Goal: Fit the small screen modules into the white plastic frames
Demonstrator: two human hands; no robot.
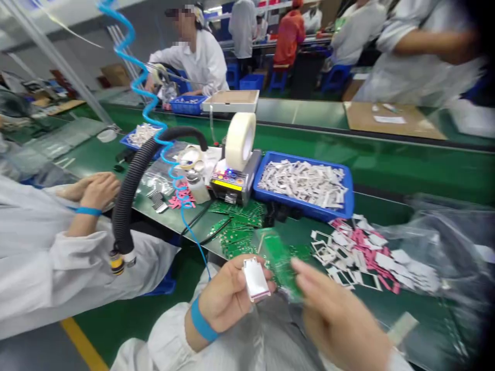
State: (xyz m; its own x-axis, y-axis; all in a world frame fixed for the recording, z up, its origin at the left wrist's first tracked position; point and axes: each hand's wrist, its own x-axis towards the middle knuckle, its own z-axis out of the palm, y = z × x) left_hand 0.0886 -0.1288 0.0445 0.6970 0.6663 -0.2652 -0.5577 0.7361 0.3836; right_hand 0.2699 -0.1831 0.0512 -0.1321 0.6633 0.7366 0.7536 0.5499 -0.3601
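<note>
At the bottom centre of the frame, the left hand point(226, 293) curls around a small white rectangular part point(256, 279), holding it between fingers and thumb, while a green circuit board point(279, 263) in clear plastic sits just beside it. The right hand point(336, 314) is blurred at the lower right, close to the board, so I cannot tell whether it grips anything. On the green desk point(421, 309), a pile of white and pink frames point(359, 257) lies right of the hands, with a stack of green boards point(235, 229) and a blue tray of white pieces point(305, 185) above them.
</note>
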